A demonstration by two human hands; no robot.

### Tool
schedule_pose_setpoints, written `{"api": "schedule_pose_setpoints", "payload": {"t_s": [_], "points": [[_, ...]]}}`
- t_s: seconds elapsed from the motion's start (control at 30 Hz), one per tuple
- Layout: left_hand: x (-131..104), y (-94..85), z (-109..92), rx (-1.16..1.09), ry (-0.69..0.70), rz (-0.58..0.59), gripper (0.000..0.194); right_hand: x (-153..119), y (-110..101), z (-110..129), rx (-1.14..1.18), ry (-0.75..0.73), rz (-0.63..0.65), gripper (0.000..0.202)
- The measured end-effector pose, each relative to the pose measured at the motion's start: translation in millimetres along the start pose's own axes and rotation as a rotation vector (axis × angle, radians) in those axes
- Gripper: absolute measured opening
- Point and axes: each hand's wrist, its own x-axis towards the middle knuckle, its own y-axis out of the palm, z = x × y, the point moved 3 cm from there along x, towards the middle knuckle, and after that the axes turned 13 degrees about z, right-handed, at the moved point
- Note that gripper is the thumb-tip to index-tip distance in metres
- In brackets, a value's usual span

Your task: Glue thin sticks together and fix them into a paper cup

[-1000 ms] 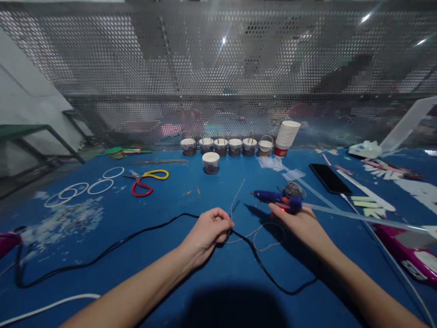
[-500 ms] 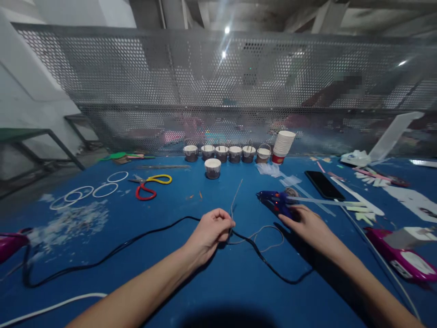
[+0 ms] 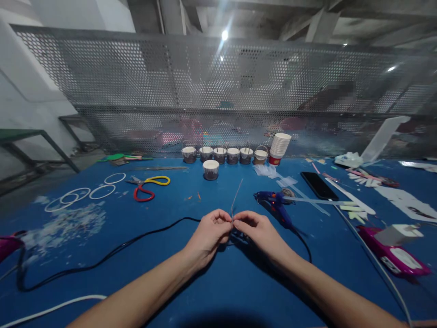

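Near the middle of the blue table, my left hand (image 3: 212, 232) pinches a thin grey cord (image 3: 236, 196), whose free end points up and away. My right hand (image 3: 257, 230) meets it fingertip to fingertip and pinches the same cord. Right of my hands, a blue glue gun (image 3: 276, 203) lies on its side with a clear glue stick in its back. A small dark-sided white cup (image 3: 210, 170) stands beyond my hands. Red and yellow scissors (image 3: 146, 186) lie open to the left.
Several similar cups (image 3: 232, 156) line the back, beside a stack of paper cups (image 3: 280, 146). A black phone (image 3: 318, 185) and a magenta power strip (image 3: 392, 257) lie right. White rings (image 3: 102, 191) lie left. A black cable (image 3: 136, 239) crosses the table behind my hands.
My right hand has left the glue gun, which now lies on the table, and has moved left to the cord beside my left hand. The view has shifted slightly.
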Motion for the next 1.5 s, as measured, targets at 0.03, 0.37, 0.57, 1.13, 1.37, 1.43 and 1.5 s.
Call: {"api": "schedule_pose_setpoints", "payload": {"t_s": [0.03, 0.37, 0.57, 1.13, 1.37, 1.43, 1.5], "points": [[0.0, -0.6, 0.0, 0.006, 0.003, -0.007, 0.017, 2.8, 1.0, -2.4, 0.04, -0.004, -0.005, 0.019], [6.0, -6.1, 6.4, 0.111, 0.0, -0.021, 0.016, 4.4, 7.4, -13.3, 0.298, 0.071, -0.121, 0.012], [2.9, -2.1, 6.9, 0.106, 0.018, -0.027, 0.015, 5.6, 7.6, -12.8, 0.259, 0.008, -0.169, 0.005], [1.9, -1.4, 11.5, -0.128, -0.058, -0.006, 0.019, 0.3, 15.3, -17.5, 0.535, 0.038, -0.128, 0.005], [1.3, -3.4, 11.8, -0.126, -0.049, -0.006, 0.023, -2.7, 15.3, -17.1, 0.578, 0.022, -0.132, 0.011], [1.4, -3.0, 12.0, -0.126, -0.043, -0.005, 0.024, -2.9, 14.8, -17.2, 0.6, 0.02, -0.139, 0.014], [1.4, -2.6, 12.4, -0.122, -0.04, -0.002, 0.025, -3.0, 14.2, -17.3, 0.617, 0.031, -0.146, 0.019]]}}
